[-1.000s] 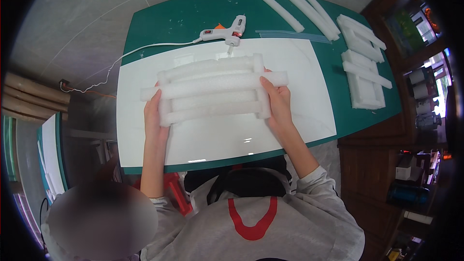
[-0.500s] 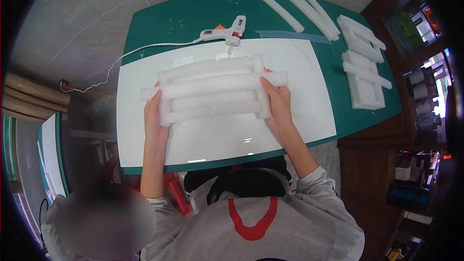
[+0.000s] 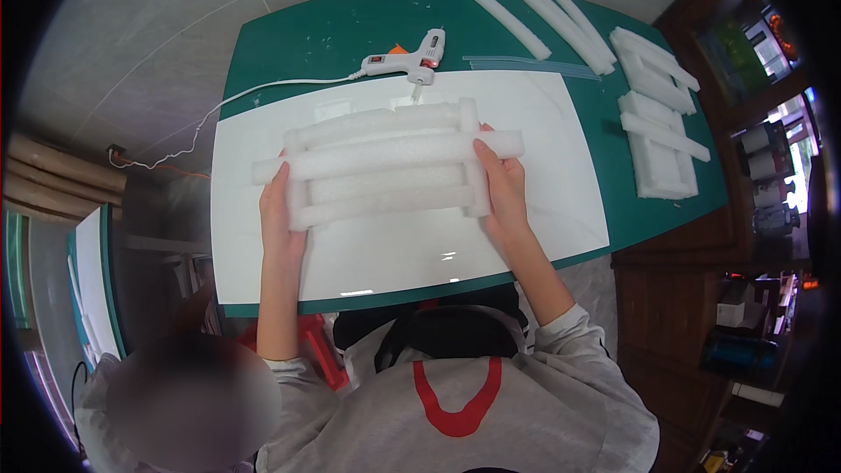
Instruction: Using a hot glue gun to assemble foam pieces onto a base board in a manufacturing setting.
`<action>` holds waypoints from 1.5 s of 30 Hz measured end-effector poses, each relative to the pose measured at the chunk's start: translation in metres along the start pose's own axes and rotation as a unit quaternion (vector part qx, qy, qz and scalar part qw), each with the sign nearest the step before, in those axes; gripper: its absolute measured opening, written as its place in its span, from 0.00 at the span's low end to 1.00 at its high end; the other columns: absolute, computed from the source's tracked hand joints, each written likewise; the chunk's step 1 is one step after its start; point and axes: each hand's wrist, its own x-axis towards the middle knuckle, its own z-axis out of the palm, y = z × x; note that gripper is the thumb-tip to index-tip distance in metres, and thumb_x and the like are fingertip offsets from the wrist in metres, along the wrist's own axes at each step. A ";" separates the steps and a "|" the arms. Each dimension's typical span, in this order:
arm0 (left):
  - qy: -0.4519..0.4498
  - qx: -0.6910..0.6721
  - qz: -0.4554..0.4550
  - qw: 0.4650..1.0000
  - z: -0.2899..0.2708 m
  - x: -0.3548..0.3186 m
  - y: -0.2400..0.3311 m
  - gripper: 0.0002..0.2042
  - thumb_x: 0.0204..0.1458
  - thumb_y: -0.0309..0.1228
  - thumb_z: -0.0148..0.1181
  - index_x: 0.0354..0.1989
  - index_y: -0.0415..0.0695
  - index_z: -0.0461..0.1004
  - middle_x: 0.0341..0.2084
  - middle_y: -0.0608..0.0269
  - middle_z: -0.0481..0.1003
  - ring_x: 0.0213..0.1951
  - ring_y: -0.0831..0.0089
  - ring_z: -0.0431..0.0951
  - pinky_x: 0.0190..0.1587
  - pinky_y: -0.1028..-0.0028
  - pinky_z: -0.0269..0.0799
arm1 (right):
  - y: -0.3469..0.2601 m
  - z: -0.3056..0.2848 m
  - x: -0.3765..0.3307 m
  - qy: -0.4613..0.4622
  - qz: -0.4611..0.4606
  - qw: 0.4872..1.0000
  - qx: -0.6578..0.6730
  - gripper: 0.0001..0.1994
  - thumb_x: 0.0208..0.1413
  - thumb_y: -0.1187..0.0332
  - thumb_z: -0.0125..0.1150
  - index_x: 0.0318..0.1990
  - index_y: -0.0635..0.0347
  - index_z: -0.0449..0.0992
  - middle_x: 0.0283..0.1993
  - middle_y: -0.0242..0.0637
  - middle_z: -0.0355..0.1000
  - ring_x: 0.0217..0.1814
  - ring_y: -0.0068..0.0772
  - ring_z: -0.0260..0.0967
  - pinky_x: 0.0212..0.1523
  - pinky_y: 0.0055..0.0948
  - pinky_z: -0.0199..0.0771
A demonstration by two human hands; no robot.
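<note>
Between my hands is a white foam frame [image 3: 385, 184], built of foam strips joined at short end pieces. A longer foam strip [image 3: 385, 154] lies across its middle and sticks out past both ends. My left hand [image 3: 275, 201] grips the left end, thumb on top of the long strip and fingers mostly hidden behind. At the right end my right hand [image 3: 504, 188] does the same, its thumb pressed on the strip. Beyond the frame, a white hot glue gun [image 3: 407, 60] stands with its nozzle pointing toward me.
The white board [image 3: 403, 263] lies on a green table [image 3: 298, 44]. Loose foam strips [image 3: 561, 22] and clear glue sticks [image 3: 526, 64] lie at the back. Two foam assemblies [image 3: 657, 123] sit at right. The glue gun's cord [image 3: 219, 105] runs off left. A person [image 3: 188, 403] is at lower left.
Both hands keep their grip and the foam frame stays almost where it was. The long strip's left end has shifted very slightly left.
</note>
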 end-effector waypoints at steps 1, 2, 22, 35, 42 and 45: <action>-0.001 -0.003 0.004 1.000 0.000 0.000 0.000 0.21 0.52 0.34 0.48 0.54 0.39 0.60 0.49 0.56 0.64 0.50 0.67 0.64 0.53 0.71 0.59 | 0.002 -0.001 0.001 -0.001 -0.016 1.000 0.001 0.25 0.49 0.72 0.56 0.54 0.70 0.58 0.52 0.39 0.62 0.51 0.23 0.60 0.50 0.20 0.60; 0.000 -0.003 0.004 1.000 -0.002 0.001 0.000 0.21 0.52 0.34 0.48 0.54 0.39 0.60 0.49 0.56 0.64 0.50 0.67 0.64 0.53 0.71 0.59 | 0.002 0.000 0.001 -0.001 -0.015 1.000 0.001 0.25 0.49 0.72 0.56 0.54 0.70 0.58 0.52 0.39 0.62 0.51 0.23 0.60 0.50 0.20 0.60; -0.017 -0.003 -0.010 1.000 -0.006 0.004 -0.003 0.21 0.52 0.34 0.48 0.54 0.39 0.59 0.49 0.57 0.64 0.51 0.69 0.64 0.53 0.72 0.58 | 0.001 -0.002 0.002 -0.013 -0.004 1.000 -0.003 0.23 0.50 0.73 0.55 0.53 0.70 0.58 0.50 0.39 0.63 0.48 0.23 0.62 0.47 0.20 0.62; -0.009 0.006 -0.011 1.000 -0.002 0.000 0.001 0.22 0.51 0.34 0.50 0.54 0.39 0.60 0.49 0.58 0.64 0.50 0.70 0.64 0.52 0.72 0.59 | -0.002 -0.001 0.000 -0.026 0.014 1.000 0.003 0.24 0.50 0.72 0.55 0.54 0.70 0.57 0.50 0.39 0.62 0.48 0.23 0.61 0.48 0.20 0.61; 0.022 -0.012 -0.017 1.000 -0.004 0.002 0.001 0.21 0.51 0.33 0.49 0.52 0.37 0.60 0.48 0.55 0.65 0.49 0.67 0.65 0.50 0.71 0.61 | -0.002 0.001 -0.001 -0.011 0.018 1.000 0.015 0.25 0.49 0.72 0.56 0.55 0.70 0.56 0.54 0.39 0.60 0.51 0.23 0.59 0.50 0.19 0.60; 0.028 -0.011 -0.023 0.999 -0.005 0.003 0.000 0.21 0.51 0.34 0.49 0.52 0.36 0.60 0.47 0.55 0.65 0.48 0.67 0.66 0.50 0.71 0.62 | -0.001 0.000 0.000 -0.013 0.010 1.000 -0.003 0.26 0.49 0.73 0.56 0.55 0.70 0.55 0.55 0.39 0.59 0.52 0.23 0.59 0.51 0.19 0.59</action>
